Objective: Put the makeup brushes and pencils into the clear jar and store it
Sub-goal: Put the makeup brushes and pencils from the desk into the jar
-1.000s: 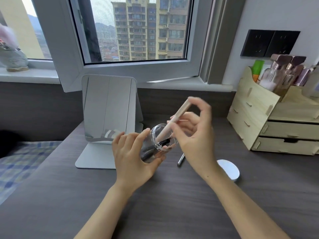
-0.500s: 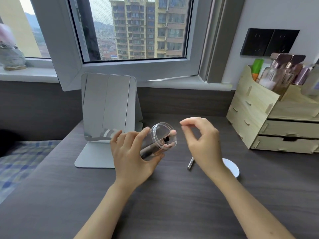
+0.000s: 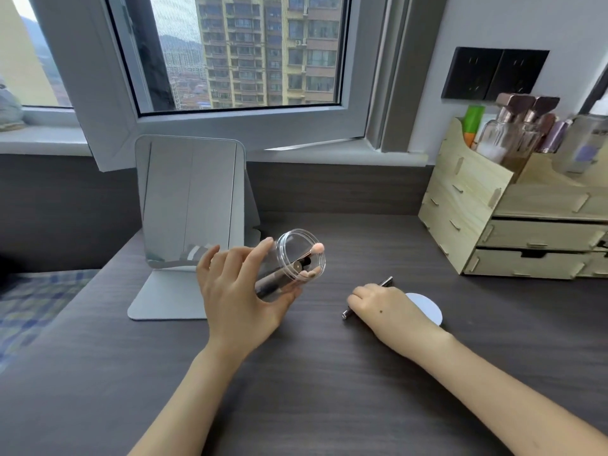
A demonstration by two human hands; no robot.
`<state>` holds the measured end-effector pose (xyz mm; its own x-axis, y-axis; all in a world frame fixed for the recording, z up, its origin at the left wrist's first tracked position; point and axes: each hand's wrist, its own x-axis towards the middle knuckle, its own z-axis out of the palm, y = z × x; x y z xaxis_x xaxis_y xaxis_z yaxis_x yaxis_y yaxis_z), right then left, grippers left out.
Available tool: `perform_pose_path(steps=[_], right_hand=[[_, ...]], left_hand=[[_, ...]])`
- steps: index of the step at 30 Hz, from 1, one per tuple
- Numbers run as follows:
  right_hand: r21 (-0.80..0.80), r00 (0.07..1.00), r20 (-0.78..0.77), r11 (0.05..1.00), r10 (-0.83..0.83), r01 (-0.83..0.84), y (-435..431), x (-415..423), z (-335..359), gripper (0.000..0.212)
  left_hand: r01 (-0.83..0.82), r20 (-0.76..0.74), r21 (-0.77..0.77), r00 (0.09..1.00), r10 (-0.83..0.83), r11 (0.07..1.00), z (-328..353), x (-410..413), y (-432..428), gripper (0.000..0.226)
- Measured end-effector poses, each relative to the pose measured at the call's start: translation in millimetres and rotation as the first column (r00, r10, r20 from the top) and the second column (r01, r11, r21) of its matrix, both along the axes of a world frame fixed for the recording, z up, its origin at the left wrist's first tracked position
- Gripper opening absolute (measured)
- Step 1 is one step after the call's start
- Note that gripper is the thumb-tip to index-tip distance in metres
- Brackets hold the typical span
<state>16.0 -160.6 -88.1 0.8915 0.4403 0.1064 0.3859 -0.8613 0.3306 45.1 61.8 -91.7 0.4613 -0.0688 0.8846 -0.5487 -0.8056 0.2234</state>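
Since half a second ago: right hand (image 3: 381, 302) dropped from mid-air beside the jar mouth down onto the desk (image 3: 329, 406), now lying over the metallic pencil (image 3: 387, 281). Fingers curled down on the shaft; whether actually pinched on it cannot be told, fingertips hidden under the hand.

Pencil flat on desk, long axis running diagonally from near-left to far-right; one end protruding past the knuckles toward the organiser (image 3: 467, 209), the other showing at the near-left of the hand. White round lid (image 3: 427, 307) just beside and partly behind the right hand.

Left hand (image 3: 237, 291) clamped around the clear jar (image 3: 296, 261), held off the desk, tilted, open mouth facing right and up. Brushes already inside, one pink tip at the rim.

Judgement: right hand clearly nearer the pencil; jar mouth up and left of it. Lift, swing the near-left end toward the mouth, slide in lengthwise.
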Motion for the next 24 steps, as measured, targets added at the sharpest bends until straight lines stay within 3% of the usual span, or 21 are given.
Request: perform_pose_path(steps=[2,3,4,5,6,8,9,10,11,14,18,20,24], right_hand=[[0.149,0.983,0.182,0.987,0.035,-0.063,-8,1,0,0.034],[0.348,0.959,0.281,0.93,0.02,-0.121,-12,1,2,0.031],[0.552,0.926,0.375,0.811,-0.035,-0.193,-11,-2,10,0.024],[0.745,0.903,0.408,0.621,-0.136,-0.243,-10,-6,21,0.022],[0.897,0.905,0.356,0.357,-0.234,-0.261,-9,-11,36,0.025],[0.942,0.945,0.228,-0.192,-0.236,-0.275,-6,-24,67,0.041],[0.885,0.952,0.224,-0.366,-0.208,-0.288,-4,-29,79,0.047],[0.838,0.957,0.231,-0.464,-0.178,-0.289,-1,-34,87,0.048],[0.815,0.959,0.239,-0.504,-0.155,-0.285,5,-37,92,0.047],[0.839,0.964,0.245,-0.475,-0.105,-0.265,28,-38,91,0.039],[0.9,0.972,0.227,-0.367,-0.061,-0.233,56,-26,74,0.031],[0.95,0.97,0.217,-0.205,-0.111,-0.236,62,-19,62,0.025],[0.944,0.913,0.299,0.228,-0.278,-0.24,63,-7,44,0.006]], left_hand=[[0.005,-0.001,0.006,1.0,-0.005,1.0,-1,0,0,0.062],[0.009,-0.001,0.008,1.0,-0.009,1.0,0,0,0,0.062],[0.011,0.0,0.01,1.0,-0.011,1.0,0,0,-1,0.062],[0.01,0.003,0.011,1.0,-0.01,1.0,0,0,-1,0.061],[0.008,0.006,0.015,1.0,-0.008,1.0,0,0,-1,0.061],[0.005,0.01,0.026,1.0,-0.005,1.0,-2,1,-1,0.061],[0.005,0.011,0.032,1.0,-0.006,0.999,-2,1,-1,0.062],[0.007,0.014,0.037,1.0,-0.007,0.999,-2,1,-1,0.062],[0.01,0.017,0.039,1.0,-0.01,0.999,-3,1,-1,0.062],[0.016,0.019,0.036,1.0,-0.016,0.999,-1,1,-1,0.062],[0.018,0.018,0.046,1.0,-0.018,0.999,-1,-1,-2,0.062],[0.018,0.006,0.04,1.0,-0.018,0.999,-1,-1,-1,0.062],[0.015,-0.004,0.02,1.0,-0.015,1.0,0,-2,-2,0.061]])
